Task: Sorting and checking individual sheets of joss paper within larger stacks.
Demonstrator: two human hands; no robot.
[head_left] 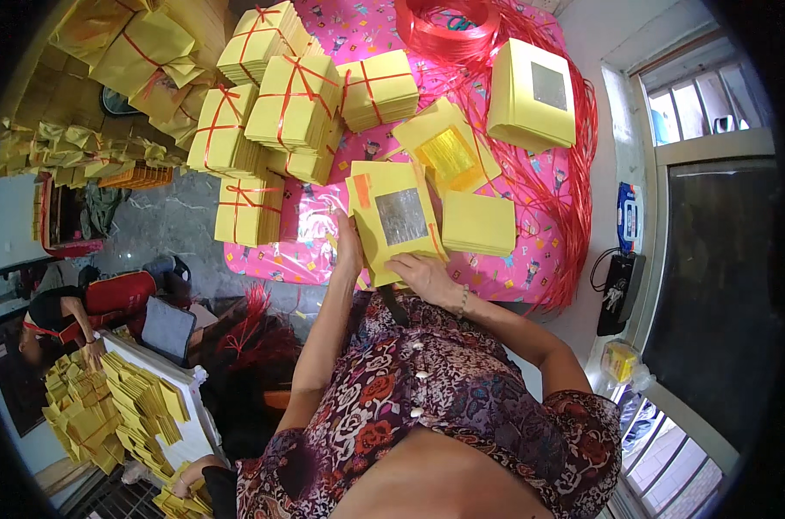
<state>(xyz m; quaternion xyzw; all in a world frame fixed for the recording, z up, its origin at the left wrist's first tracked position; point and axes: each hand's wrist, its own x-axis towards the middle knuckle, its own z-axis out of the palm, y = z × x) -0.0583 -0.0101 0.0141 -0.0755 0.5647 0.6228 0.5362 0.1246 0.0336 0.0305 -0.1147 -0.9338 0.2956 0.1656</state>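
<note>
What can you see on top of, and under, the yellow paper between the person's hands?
On top of the yellow paper is a silver rectangle, with an orange strip near one corner. What lies directly beneath is covered; pink patterned cloth shows to its left.

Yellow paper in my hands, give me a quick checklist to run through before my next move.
1. Left hand at the left edge of the yellow paper: ok.
2. Right hand at its lower edge, fingers on top: ok.
3. Silver patch facing up: ok.
4. Crossed red tie over the paper's top face: not ok, none there, unlike the tied bundles on the left.
5. Red coil on the table: ok, at the far side.
6. Firmness of the left grip: cannot tell, fingers partly hidden.
</note>
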